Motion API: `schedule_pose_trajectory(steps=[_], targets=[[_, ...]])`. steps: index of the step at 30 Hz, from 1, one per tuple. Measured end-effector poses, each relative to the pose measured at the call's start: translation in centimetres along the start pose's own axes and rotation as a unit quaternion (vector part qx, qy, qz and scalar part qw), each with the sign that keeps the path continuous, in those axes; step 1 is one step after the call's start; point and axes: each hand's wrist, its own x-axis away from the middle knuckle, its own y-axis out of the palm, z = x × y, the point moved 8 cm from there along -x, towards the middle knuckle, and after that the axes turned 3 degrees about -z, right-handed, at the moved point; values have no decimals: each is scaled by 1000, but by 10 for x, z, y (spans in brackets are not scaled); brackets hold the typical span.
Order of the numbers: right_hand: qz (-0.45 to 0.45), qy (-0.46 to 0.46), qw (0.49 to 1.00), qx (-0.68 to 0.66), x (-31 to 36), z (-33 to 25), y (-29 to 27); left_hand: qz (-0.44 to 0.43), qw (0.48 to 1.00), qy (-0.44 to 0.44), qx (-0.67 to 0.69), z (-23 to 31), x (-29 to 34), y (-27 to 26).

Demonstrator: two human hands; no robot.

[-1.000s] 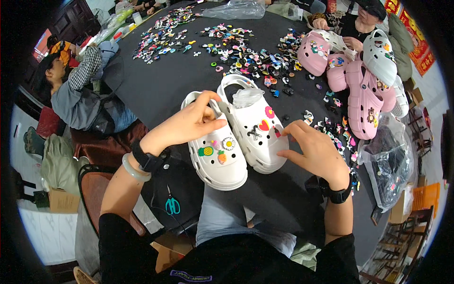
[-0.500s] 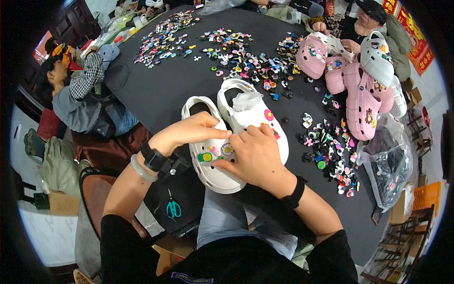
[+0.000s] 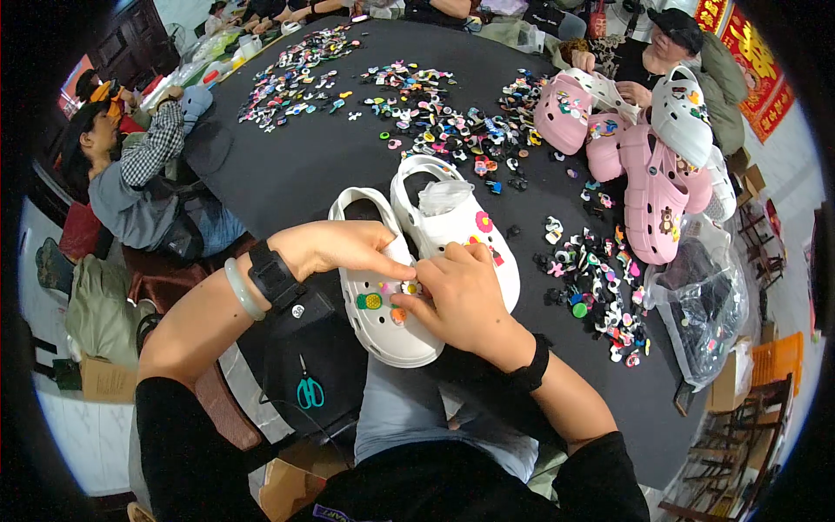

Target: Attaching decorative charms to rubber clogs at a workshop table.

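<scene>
Two white clogs lie side by side on the black table [image 3: 287, 174] in front of me. My left hand [image 3: 344, 248] rests on the left white clog [image 3: 383, 331], fingers pointing right across its top. My right hand [image 3: 457, 291] presses a small yellow charm [image 3: 409, 287] onto that clog with thumb and fingertips. The clog carries a green and yellow charm [image 3: 370, 301] and an orange one [image 3: 398, 315]. The right white clog [image 3: 452, 217] holds crumpled clear plastic inside and wears a pink flower charm [image 3: 484, 221].
Several loose colourful charms are heaped to the right [image 3: 600, 287] and further back [image 3: 435, 122]. Pink and white clogs [image 3: 652, 165] are piled at the far right near a seated person. Another person [image 3: 130, 174] sits at left. Teal scissors [image 3: 309, 391] lie near my lap. A plastic bag [image 3: 704, 313] hangs right.
My right hand moved left from the right clog onto the left clog's top and now presses a charm there. My left hand stayed on the left clog.
</scene>
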Motion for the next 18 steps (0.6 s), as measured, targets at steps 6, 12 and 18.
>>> schedule_pose_trajectory(steps=[6,12,18], targets=[[-14,-6,996,83,3,-4,11,-11,997,20,68,-1,5,1],[44,0,999,16,4,4,0,7,999,25,20,0,4,-2],[-73,34,982,-173,11,22,-17,27,999,47,4,6,8,-1]])
